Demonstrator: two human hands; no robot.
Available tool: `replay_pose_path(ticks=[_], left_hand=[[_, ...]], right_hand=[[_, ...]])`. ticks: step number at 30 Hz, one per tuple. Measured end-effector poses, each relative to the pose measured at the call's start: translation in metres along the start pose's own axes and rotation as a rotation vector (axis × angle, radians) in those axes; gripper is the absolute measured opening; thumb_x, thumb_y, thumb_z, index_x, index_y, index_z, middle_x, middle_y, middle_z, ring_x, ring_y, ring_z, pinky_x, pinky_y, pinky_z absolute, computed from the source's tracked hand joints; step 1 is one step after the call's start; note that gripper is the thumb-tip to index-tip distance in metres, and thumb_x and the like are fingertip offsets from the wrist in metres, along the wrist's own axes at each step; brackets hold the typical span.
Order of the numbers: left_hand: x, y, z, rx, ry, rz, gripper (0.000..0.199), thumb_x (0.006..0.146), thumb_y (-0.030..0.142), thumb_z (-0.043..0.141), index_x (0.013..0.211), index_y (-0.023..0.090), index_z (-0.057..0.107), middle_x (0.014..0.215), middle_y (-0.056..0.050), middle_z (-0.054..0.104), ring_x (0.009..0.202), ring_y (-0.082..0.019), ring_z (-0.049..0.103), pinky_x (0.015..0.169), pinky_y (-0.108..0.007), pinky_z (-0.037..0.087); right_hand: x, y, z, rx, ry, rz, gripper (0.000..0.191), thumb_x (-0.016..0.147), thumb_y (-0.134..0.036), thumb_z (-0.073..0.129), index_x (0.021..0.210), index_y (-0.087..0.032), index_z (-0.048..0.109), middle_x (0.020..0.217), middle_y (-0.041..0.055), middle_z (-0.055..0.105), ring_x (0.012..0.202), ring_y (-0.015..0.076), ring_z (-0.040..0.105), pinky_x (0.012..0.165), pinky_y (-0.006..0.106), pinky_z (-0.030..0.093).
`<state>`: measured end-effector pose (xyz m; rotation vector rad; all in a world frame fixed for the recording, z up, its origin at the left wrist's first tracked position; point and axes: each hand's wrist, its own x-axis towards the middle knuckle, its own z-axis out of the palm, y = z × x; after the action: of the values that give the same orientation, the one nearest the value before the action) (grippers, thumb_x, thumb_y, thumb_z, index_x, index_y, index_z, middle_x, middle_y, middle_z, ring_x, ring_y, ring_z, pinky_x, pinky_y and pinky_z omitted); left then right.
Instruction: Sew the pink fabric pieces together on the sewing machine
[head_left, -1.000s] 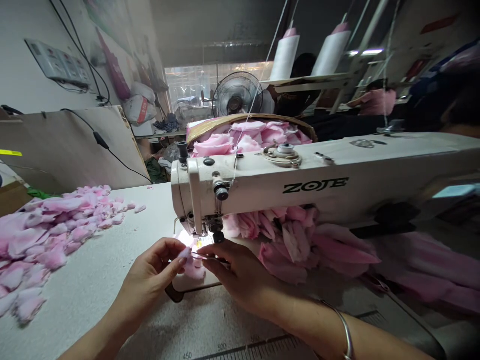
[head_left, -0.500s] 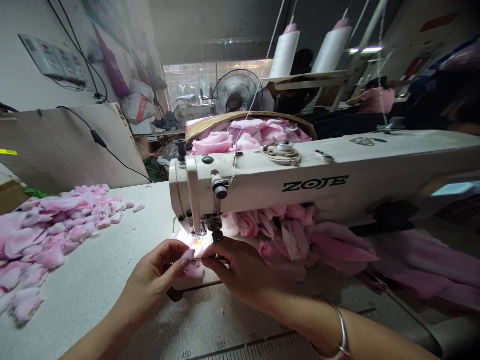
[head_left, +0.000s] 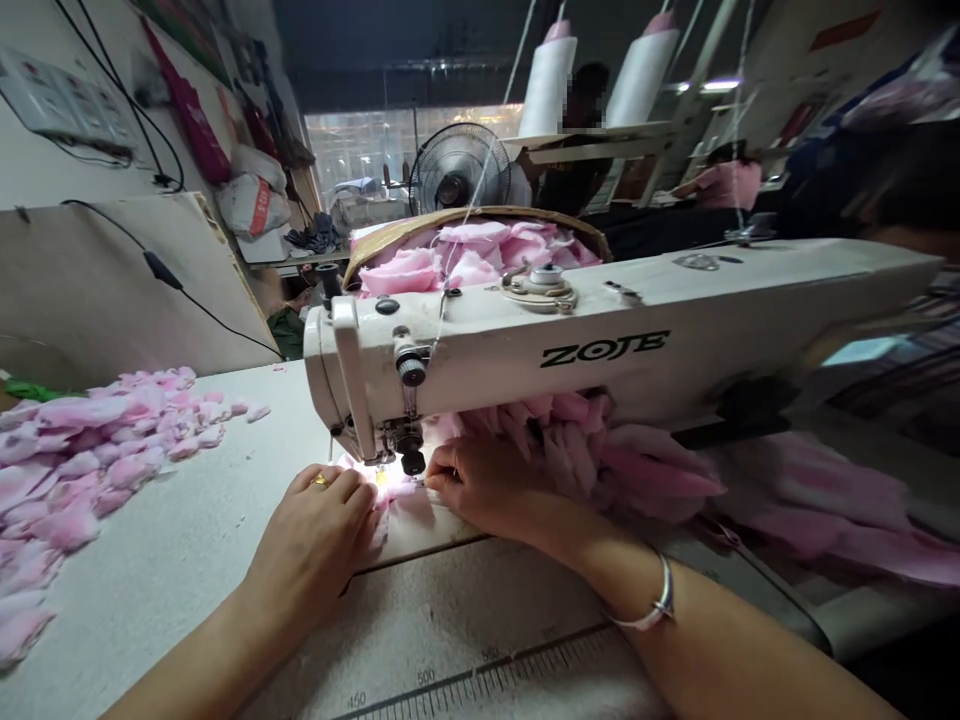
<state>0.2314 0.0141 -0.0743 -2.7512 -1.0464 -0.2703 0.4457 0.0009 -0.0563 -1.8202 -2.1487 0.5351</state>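
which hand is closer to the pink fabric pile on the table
Left. The left hand lies right of the pink fabric pile, not touching it; the right hand lies farther right, beyond the left hand.

The sewing machine arm (head_left: 600, 375) reads ZOJE in black; the ruler scale (head_left: 480, 680) on the table (head_left: 450, 590) shows 450 and 500.

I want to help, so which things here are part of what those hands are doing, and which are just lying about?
Part of the work:
left hand
right hand
pink fabric under the needle
ZOJE sewing machine
white thread cones

Just lying about:
standing fan
white sacks
black cable
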Motion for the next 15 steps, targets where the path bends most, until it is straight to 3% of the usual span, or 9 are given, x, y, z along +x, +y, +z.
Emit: replay_pose_path(ticks=[6, 10, 15], left_hand=[[-0.005, -0.006, 0.014, -0.003, 0.07, 0.023, 0.017, 0.093, 0.023, 0.042, 0.087, 0.018, 0.057, 0.08, -0.003, 0.057, 0.079, -0.022, 0.054, 0.076, -0.041, 0.045], [-0.007, -0.009, 0.021, -0.034, 0.1, 0.004, 0.023, 0.096, 0.024, 0.036, 0.087, 0.018, 0.056, 0.081, -0.004, 0.056, 0.074, -0.021, 0.053, 0.068, -0.037, 0.044], [-0.011, -0.012, 0.025, -0.066, 0.113, -0.005, 0.022, 0.096, 0.025, 0.035, 0.091, 0.019, 0.056, 0.086, -0.004, 0.056, 0.078, -0.019, 0.053, 0.068, -0.033, 0.044]], right_hand=[[-0.001, -0.003, -0.001, 0.049, -0.051, 0.06, 0.012, 0.079, -0.03, 0.059, 0.079, -0.025, 0.071, 0.081, -0.0004, 0.071, 0.072, 0.0143, 0.059, 0.057, 0.025, 0.033], [0.002, -0.002, 0.004, 0.075, -0.039, 0.027, 0.013, 0.079, -0.029, 0.059, 0.077, -0.024, 0.07, 0.079, 0.0, 0.07, 0.071, 0.0133, 0.058, 0.056, 0.025, 0.033], [0.007, -0.006, 0.014, 0.026, 0.009, 0.008, 0.019, 0.078, -0.033, 0.058, 0.066, -0.02, 0.064, 0.064, 0.0006, 0.064, 0.057, 0.0123, 0.053, 0.047, 0.026, 0.026]])
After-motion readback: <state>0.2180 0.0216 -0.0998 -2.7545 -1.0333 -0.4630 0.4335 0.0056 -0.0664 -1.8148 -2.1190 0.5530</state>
